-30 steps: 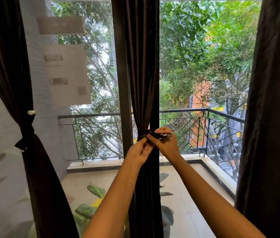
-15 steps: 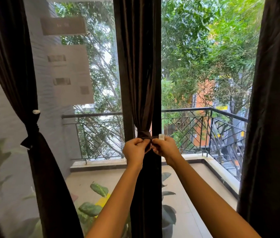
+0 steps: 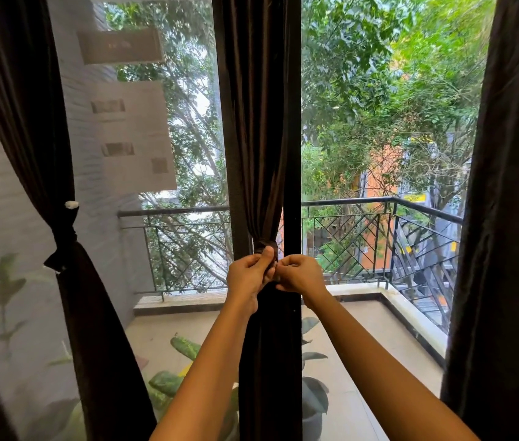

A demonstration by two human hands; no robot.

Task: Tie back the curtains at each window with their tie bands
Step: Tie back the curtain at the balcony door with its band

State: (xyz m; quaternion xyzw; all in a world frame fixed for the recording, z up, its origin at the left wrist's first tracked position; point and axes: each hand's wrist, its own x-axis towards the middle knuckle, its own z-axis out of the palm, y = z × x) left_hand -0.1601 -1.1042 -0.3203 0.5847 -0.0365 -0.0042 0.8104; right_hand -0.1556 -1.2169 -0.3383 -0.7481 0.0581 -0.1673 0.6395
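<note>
A dark brown middle curtain (image 3: 256,128) hangs gathered in front of the window frame. A dark tie band (image 3: 264,244) wraps its narrow waist. My left hand (image 3: 249,275) and my right hand (image 3: 300,275) meet just below the band, both pinching its ends against the curtain. The band's ends are hidden under my fingers. At the left, another dark curtain (image 3: 29,122) is tied with its own band (image 3: 64,237), which shows a white tip (image 3: 72,204). A third dark curtain (image 3: 512,218) hangs loose at the right edge.
Behind the glass lies a balcony with a black metal railing (image 3: 379,224) and a tiled floor (image 3: 356,345). Potted plant leaves (image 3: 185,348) show low behind the glass. A vertical window frame post (image 3: 292,154) stands just right of the middle curtain.
The band's free end stuck out to the right a second ago. Both hands have since closed in on the band at the curtain's waist, and the view has shifted slightly.
</note>
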